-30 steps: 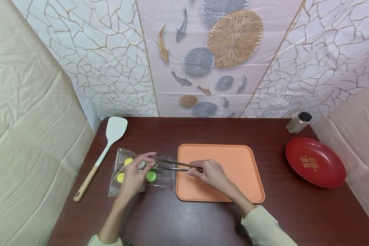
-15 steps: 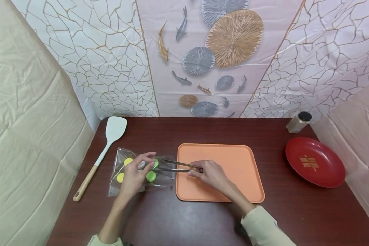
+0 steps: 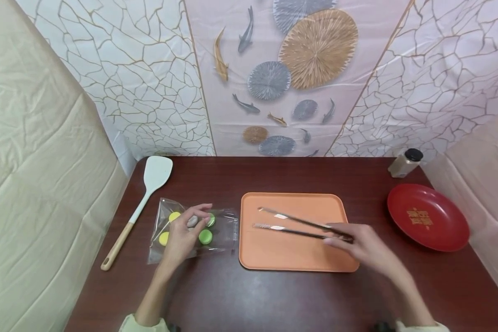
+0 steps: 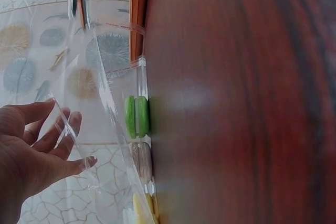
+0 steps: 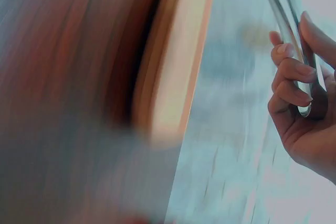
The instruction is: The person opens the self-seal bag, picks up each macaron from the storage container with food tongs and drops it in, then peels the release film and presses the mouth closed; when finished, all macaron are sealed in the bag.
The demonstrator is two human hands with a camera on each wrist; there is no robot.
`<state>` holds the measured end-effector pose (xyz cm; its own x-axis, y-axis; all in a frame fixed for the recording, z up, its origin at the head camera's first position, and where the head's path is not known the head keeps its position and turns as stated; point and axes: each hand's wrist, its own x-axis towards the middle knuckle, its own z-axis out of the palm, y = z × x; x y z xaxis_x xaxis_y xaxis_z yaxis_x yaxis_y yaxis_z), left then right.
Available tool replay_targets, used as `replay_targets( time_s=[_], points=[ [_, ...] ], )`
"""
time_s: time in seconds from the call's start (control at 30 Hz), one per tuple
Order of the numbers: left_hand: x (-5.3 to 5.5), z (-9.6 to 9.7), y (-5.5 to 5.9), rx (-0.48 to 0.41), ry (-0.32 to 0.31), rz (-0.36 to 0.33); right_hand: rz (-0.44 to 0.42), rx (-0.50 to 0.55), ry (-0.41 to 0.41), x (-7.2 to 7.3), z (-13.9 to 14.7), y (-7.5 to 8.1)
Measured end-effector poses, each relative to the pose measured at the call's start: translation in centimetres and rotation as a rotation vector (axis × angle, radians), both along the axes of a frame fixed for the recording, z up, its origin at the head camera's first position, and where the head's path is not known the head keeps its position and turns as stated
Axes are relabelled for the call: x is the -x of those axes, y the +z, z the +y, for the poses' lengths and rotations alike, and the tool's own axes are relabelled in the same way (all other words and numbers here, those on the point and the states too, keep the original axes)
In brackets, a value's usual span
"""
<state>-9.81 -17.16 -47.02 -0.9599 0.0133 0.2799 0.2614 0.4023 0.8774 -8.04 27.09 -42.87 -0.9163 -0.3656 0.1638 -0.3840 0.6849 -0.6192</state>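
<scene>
A clear plastic bag (image 3: 222, 229) lies on the left half of the table, with macarons inside. Green macarons (image 3: 205, 237) sit toward its right end, a grey macaron (image 3: 192, 221) in the middle and yellow macarons (image 3: 163, 238) at the left. My left hand (image 3: 183, 233) pinches the bag's upper film and lifts it, as the left wrist view shows. Over the orange tray (image 3: 249, 258) my right hand (image 3: 363, 242) grips metal tongs (image 3: 299, 227) near their hinged end. The tongs' arms are spread, pointing left, with nothing between their tips.
Left of the bag lies a white spatula (image 3: 151, 184) with a wooden handle. A red plate (image 3: 444, 226) is at the right, with a black-capped jar (image 3: 404, 163) behind it. Cloth-covered walls (image 3: 149, 92) enclose the table's back and sides.
My right hand has moved right with the tongs, so their tips have left the bag and are over the tray. My left hand stays at the bag.
</scene>
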Motion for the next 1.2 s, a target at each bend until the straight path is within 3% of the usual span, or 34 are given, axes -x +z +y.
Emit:
replay_targets(
  time_s=[0.2,0.3,0.37,0.7,0.97,1.2],
  points=[
    [0.1,0.0,0.1,0.019,0.008,-0.021,0.015,-0.071,-0.391,-2.2,7.0,-1.4],
    [0.1,0.0,0.1,0.039,0.006,-0.030,-0.009,-0.115,-0.501,-2.7,8.5,-2.3],
    [0.1,0.0,0.1,0.043,0.009,-0.033,-0.016,-0.126,-0.534,-2.8,9.1,-2.7],
    [0.1,0.4,0.0,0.048,-0.002,-0.026,-0.076,-0.181,-0.571,-3.1,9.8,-3.4],
    [0.1,0.5,0.1,0.033,0.003,-0.066,-0.369,-0.346,-0.527,-3.3,9.5,-2.6],
    [0.0,0.5,0.3,0.039,0.013,-0.066,-0.464,-0.467,-0.481,-3.1,9.0,-2.9]
  ],
)
